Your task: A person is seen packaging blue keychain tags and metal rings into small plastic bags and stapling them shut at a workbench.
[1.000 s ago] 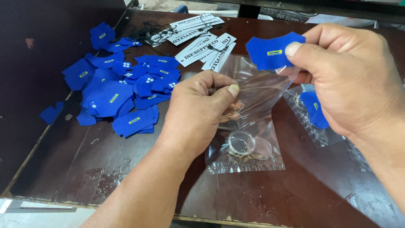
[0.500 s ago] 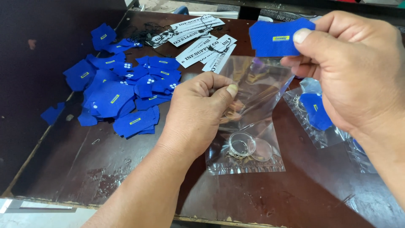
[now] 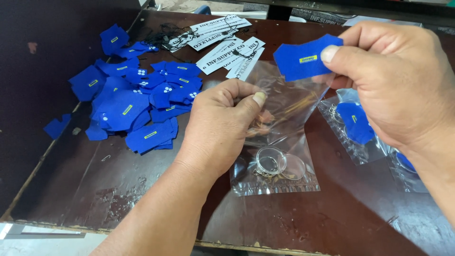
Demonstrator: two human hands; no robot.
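Observation:
My left hand (image 3: 222, 124) pinches the upper edge of a clear plastic bag (image 3: 279, 137) that lies on the dark wooden table (image 3: 118, 189). Inside the bag, near its bottom, lie a clear round disc with a small metal keyring (image 3: 271, 162). My right hand (image 3: 393, 80) holds a blue shirt-shaped felt piece (image 3: 303, 60) with a small yellow label between thumb and fingers, just above the bag's open top.
A heap of blue felt pieces (image 3: 137, 102) covers the table's left part. White printed paper tags with black strings (image 3: 222, 42) lie at the back. A filled clear bag holding a blue piece (image 3: 358, 128) rests under my right hand.
My right hand has shifted the blue felt piece slightly left and turned it, bringing it closer over the bag's opening. My left hand keeps its pinch on the bag.

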